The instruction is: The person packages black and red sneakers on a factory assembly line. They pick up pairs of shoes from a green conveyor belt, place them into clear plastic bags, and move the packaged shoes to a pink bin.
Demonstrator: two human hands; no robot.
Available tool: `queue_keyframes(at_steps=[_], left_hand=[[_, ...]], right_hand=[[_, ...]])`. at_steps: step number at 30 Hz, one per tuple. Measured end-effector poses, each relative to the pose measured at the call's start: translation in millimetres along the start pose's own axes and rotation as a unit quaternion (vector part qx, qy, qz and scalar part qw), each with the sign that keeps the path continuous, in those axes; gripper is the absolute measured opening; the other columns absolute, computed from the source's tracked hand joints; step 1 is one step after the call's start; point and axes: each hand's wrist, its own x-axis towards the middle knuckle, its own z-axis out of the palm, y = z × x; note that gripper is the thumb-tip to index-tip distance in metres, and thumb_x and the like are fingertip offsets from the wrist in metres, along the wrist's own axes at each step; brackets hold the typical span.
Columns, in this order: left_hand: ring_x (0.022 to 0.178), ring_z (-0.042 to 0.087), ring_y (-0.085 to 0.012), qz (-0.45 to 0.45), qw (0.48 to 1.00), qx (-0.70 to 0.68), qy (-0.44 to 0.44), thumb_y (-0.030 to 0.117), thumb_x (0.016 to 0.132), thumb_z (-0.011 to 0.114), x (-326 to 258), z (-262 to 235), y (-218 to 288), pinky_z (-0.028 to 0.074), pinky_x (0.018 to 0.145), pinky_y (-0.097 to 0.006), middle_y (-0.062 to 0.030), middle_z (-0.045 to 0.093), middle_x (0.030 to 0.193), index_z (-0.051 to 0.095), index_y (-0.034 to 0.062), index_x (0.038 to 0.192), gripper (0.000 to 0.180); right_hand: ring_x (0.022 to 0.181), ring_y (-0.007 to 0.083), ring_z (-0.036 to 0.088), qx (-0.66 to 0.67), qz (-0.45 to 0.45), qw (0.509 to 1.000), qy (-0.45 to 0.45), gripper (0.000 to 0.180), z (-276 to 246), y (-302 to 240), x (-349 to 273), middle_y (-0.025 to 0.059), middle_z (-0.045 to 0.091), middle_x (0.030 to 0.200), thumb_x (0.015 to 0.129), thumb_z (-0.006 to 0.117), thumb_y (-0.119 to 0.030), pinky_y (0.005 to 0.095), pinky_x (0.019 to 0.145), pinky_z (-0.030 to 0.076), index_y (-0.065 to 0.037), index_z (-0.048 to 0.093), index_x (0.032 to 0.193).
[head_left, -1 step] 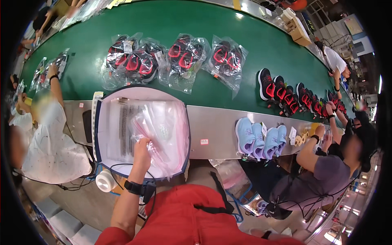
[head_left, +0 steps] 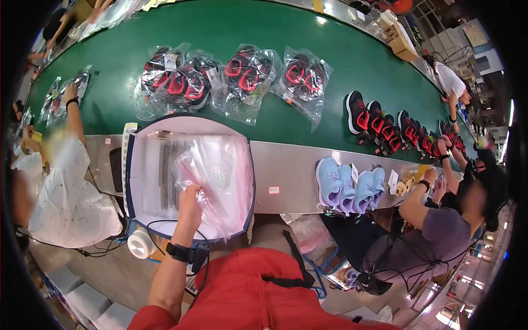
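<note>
My left hand (head_left: pixel 190 209), with a black band on its wrist, reaches into a white tray with a dark blue rim (head_left: pixel 203 122). Its fingers are closed on a bunched clear plastic bag (head_left: pixel 190 165) that shows pinkish folds. Beneath it, flat in the tray, lies a stack of clear bags (head_left: pixel 236 181) with pink edges; dark print shows on the left part. My right hand is out of sight.
Bagged black-and-red shoes (head_left: pixel 250 71) lie on the green table (head_left: pixel 220 27). Unbagged black-and-red shoes (head_left: pixel 360 115) stand to the right, with light blue shoes (head_left: pixel 363 192) nearer. Co-workers sit on both sides. A white lidded container (head_left: pixel 141 243) stands below the tray.
</note>
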Motion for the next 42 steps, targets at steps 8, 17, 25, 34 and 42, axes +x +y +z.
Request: queue_keyframes(at_steps=[8, 17, 25, 34, 42], left_hand=[[0.081, 0.047, -0.0132, -0.031, 0.999, -0.02, -0.005, 0.017, 0.08, 0.051, 4, 15, 2, 0.038, 0.073, -0.027, -0.0038, 0.054, 0.085, 0.057, -0.0008, 0.087, 0.02], [0.082, 0.047, -0.0123, -0.024, 1.0, -0.009, -0.011, 0.014, 0.08, 0.051, 7, 15, 8, 0.038, 0.075, -0.027, -0.0035, 0.052, 0.085, 0.056, -0.0002, 0.088, 0.017], [0.074, 0.05, -0.012, -0.037, 0.999, -0.007, 0.002, 0.013, 0.079, 0.051, 2, -13, 15, 0.041, 0.068, -0.025, -0.0019, 0.053, 0.078, 0.056, 0.0021, 0.086, 0.014], [0.068, 0.052, -0.0121, -0.013, 0.996, 0.083, -0.008, 0.015, 0.081, 0.052, 2, 8, 41, 0.042, 0.059, -0.028, -0.0022, 0.054, 0.075, 0.058, 0.0048, 0.083, 0.012], [0.057, 0.053, -0.0184, 0.148, 0.948, 0.273, -0.07, 0.026, 0.087, 0.042, 45, 31, 9, 0.042, 0.054, -0.038, -0.0163, 0.055, 0.061, 0.057, -0.0035, 0.07, 0.038]], right_hand=[[0.082, 0.0219, 0.064, 0.043, -0.023, 0.998, 0.036, 0.027, -47, -46, -57, 0.0124, 0.066, 0.092, 0.083, 0.052, -0.022, 0.0345, 0.072, 0.05, -0.004, 0.058, 0.102], [0.083, 0.02, 0.064, 0.046, -0.02, 0.998, 0.036, 0.031, -59, -63, -78, 0.0114, 0.066, 0.094, 0.084, 0.053, -0.023, 0.0324, 0.074, 0.049, -0.004, 0.056, 0.108], [0.085, 0.0183, 0.064, 0.096, -0.018, 0.994, 0.046, 0.035, -37, -58, -83, 0.0104, 0.066, 0.097, 0.085, 0.053, -0.024, 0.0306, 0.076, 0.049, -0.005, 0.055, 0.114], [0.086, 0.0165, 0.064, 0.12, -0.079, 0.987, 0.066, 0.039, -26, -58, -111, 0.0094, 0.066, 0.099, 0.086, 0.054, -0.025, 0.0286, 0.078, 0.049, -0.005, 0.053, 0.12], [0.086, 0.0141, 0.064, 0.176, -0.11, 0.955, 0.211, 0.043, -151, -99, -189, 0.0082, 0.066, 0.099, 0.084, 0.06, -0.018, 0.0251, 0.079, 0.048, -0.006, 0.052, 0.124]])
